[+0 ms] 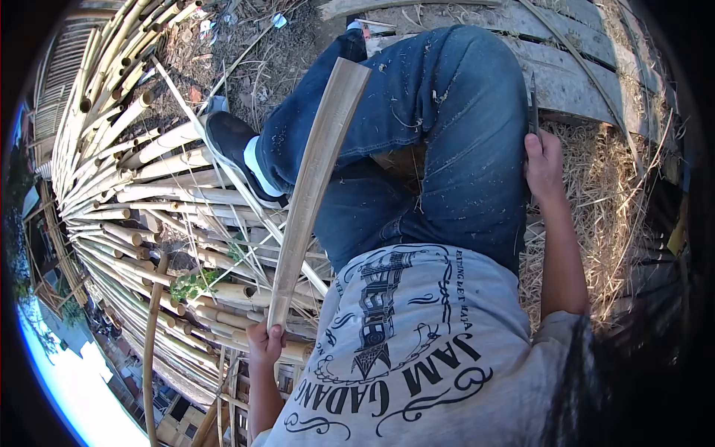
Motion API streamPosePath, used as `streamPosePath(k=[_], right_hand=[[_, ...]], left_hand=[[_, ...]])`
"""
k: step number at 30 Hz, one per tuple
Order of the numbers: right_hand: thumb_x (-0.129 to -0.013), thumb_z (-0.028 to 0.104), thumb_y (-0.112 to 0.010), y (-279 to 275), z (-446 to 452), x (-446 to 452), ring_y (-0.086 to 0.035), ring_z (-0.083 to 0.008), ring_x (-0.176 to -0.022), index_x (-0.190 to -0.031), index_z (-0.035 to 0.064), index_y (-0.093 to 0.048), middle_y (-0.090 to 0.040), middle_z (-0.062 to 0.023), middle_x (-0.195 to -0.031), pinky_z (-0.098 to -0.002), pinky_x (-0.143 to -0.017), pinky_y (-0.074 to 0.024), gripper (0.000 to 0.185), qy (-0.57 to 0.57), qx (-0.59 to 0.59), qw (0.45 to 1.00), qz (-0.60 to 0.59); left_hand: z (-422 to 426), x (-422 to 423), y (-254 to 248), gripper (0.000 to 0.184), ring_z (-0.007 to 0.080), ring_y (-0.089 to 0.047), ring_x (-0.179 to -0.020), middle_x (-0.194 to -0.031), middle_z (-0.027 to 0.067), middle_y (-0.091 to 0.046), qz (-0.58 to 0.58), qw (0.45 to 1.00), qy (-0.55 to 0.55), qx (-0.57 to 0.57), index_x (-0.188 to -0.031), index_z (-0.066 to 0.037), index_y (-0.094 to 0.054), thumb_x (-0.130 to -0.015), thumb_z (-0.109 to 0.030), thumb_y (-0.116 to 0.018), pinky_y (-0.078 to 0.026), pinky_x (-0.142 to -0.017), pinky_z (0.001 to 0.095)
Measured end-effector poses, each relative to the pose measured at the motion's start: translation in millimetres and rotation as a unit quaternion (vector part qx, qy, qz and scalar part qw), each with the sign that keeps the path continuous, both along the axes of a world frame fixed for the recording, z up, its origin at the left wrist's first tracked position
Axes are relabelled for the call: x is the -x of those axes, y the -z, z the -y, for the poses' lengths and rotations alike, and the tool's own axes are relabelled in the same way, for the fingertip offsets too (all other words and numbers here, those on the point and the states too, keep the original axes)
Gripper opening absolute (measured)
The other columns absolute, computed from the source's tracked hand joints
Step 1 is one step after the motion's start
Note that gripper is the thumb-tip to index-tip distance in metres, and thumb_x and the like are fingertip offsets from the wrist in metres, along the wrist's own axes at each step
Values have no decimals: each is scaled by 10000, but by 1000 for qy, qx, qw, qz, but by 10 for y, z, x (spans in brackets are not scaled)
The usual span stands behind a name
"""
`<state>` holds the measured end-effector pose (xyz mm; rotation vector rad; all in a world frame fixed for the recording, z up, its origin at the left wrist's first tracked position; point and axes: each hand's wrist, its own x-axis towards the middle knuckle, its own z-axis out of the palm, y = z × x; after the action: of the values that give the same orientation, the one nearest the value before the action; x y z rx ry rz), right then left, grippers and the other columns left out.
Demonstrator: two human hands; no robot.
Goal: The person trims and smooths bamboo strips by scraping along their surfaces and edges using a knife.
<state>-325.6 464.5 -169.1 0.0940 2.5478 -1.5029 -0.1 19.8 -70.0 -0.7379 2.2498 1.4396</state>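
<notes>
My left hand [266,344], at the lower left, is closed round the near end of a long split bamboo strip [316,175]. The strip slants up and away across my bent leg in blue jeans, with its pale inner face showing. On the other side, my right hand [544,165] is wrapped round the handle of a knife [533,104] beside my thigh. The narrow blade points away from me, close against the jeans and apart from the strip. Small shavings cling to the jeans [473,112].
Many cut bamboo poles [164,197] lie fanned out at the left, with thin strips [223,164] across them. Weathered wooden boards [566,82] lie at the upper right. Straw-like shavings [588,216] cover the ground by my right arm. A bamboo pole [153,350] stands at the lower left.
</notes>
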Motion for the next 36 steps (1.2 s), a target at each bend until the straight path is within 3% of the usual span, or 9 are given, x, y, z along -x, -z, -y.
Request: streamPosePath(k=[4, 8, 15, 18, 23, 29, 31, 34, 36], right_hand=[[-842, 494, -599, -79, -48, 26, -377, -94, -584, -651, -16, -490, -403, 9, -572, -313, -525, -320, 556, -11, 20, 1000, 21], [-834, 442, -629, -94, -88, 18, -402, -98, -597, -684, -34, -537, -446, -1, -585, -318, -535, -339, 508, 2, 54, 998, 26], [-827, 370, -661, -140, -119, -193, -404, -86, -580, -700, 0, -568, -449, 24, -583, -301, -532, -351, 403, 14, 105, 994, -17], [-807, 289, -700, -231, -181, -256, -376, -58, -568, -671, 27, -530, -415, 53, -582, -264, -524, -327, 341, 26, 196, 980, 8], [-795, 76, -650, -438, -515, -239, -432, -88, -429, -834, 70, -451, -436, 17, -587, -249, -416, -374, 203, -43, 338, 940, -6], [-700, -40, -480, -1078, -975, -377, -406, -155, -372, -995, 124, -344, -389, -36, -558, -316, -382, -408, 364, 5, 540, 841, -32], [-693, -15, -488, -1310, -1123, -503, -406, -152, -373, -1025, 130, -307, -373, -45, -547, -310, -383, -414, 405, -47, 663, 745, -51], [-676, -54, -530, -1305, -1108, -841, -470, -184, -405, -990, 132, -256, -410, -66, -547, -332, -423, -434, 455, -112, 725, 680, 13], [-682, -21, -571, -1104, -895, -1088, -485, -189, -463, -993, 134, -262, -433, -71, -583, -359, -503, -457, 465, -123, 734, 665, 70]], left_hand=[[-149, 559, 145, 403, 67, -456, -433, -488, 9, -485, 9, 1000, 21, 4, -661, -15, -522, -962, -283, -525, -353, -407, 234], [-482, 1357, 177, 380, 50, -438, -440, -505, -5, -486, -84, 995, 40, -48, -656, -18, -521, -966, -238, -514, -326, -413, 220], [-1554, 2218, -53, 288, 74, -428, -453, -571, 1, -453, -181, 937, 29, -299, -898, -11, -556, -983, -281, -501, -359, -410, 225], [-1896, 2219, -277, 369, 88, -412, -447, -600, -5, -429, -119, 890, 56, -438, -949, -27, -523, -980, -391, -469, -369, -423, 230], [-2213, 1940, -526, 372, 83, -413, -453, -596, -5, -421, -94, 909, 32, -405, -874, -53, -489, -975, -410, -471, -357, -415, 227], [-2504, 1778, -827, 261, 84, -374, -458, -590, -28, -368, -50, 964, -18, -259, -870, -80, -476, -927, -311, -584, -332, -425, 242], [-2588, 2064, -1065, 246, 64, -352, -458, -578, -52, -346, -67, 979, 33, -188, -935, -52, -521, -929, -290, -584, -319, -427, 236], [-2698, 2733, -1289, 291, 37, -333, -464, -582, -62, -357, -81, 980, 120, -139, -1054, -30, -588, -934, -295, -590, -281, -417, 219], [-2761, 3201, -1296, 304, 39, -368, -462, -563, -57, -395, -107, 974, 189, -66, -988, -32, -630, -925, -328, -597, -309, -426, 224]])
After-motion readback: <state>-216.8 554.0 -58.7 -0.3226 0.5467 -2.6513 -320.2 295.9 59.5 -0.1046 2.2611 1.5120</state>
